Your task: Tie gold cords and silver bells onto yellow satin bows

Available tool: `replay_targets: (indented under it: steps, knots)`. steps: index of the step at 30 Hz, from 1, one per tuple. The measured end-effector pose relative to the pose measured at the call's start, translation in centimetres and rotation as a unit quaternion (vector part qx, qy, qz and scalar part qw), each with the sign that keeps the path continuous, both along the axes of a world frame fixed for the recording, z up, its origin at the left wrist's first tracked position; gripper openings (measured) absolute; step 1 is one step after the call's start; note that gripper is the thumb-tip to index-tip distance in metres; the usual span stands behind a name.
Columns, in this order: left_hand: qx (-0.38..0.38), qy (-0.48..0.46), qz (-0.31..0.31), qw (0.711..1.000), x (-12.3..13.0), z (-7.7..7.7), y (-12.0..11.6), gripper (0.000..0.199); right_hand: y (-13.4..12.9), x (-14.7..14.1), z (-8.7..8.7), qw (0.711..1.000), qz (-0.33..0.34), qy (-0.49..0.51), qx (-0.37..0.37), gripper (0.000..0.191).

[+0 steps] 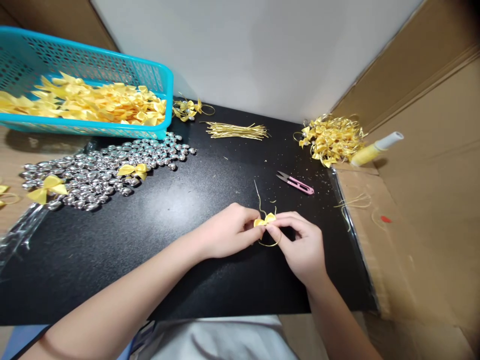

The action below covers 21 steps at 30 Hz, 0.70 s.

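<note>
At lower centre, a yellow bow [269, 218] was pinched by the left hand [229, 231] and right hand [304, 245], seemingly unfinished near a threaded needle [256, 187], while probably finished looped bows [330, 140] were heaped at upper right and plain bows [112, 104] were left in the upper-left basket [129, 62].

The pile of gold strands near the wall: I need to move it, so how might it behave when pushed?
The gold strands are probably fairly stiff, since they lie nearly straight. They look thin, so likely light. They may fan apart: their ends are uneven and no tie shows.
</note>
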<state>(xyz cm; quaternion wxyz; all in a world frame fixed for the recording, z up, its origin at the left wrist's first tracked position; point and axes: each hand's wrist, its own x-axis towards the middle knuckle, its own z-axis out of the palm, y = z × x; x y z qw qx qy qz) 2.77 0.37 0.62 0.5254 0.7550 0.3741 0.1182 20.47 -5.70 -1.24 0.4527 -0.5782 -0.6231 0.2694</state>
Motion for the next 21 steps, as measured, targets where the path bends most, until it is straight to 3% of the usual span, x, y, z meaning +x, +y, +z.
replay_targets:
  steps: [12,17,21]
  knots:
    - [0.036,-0.037,-0.047,0.998,-0.2,-0.3,0.2,0.030,-0.2,0.2,0.0,1.000,0.017,0.009,0.006,0.007]
    - [-0.001,-0.063,-0.006,0.998,0.2,-0.6,-0.1,0.030,-0.3,-0.1,-0.1,1.000,0.008,0.009,0.010,0.008]
    - [-0.023,-0.060,0.048,0.997,0.7,-1.0,-0.6,0.029,-0.4,-0.2,-0.1,0.999,-0.040,0.020,0.022,0.008]
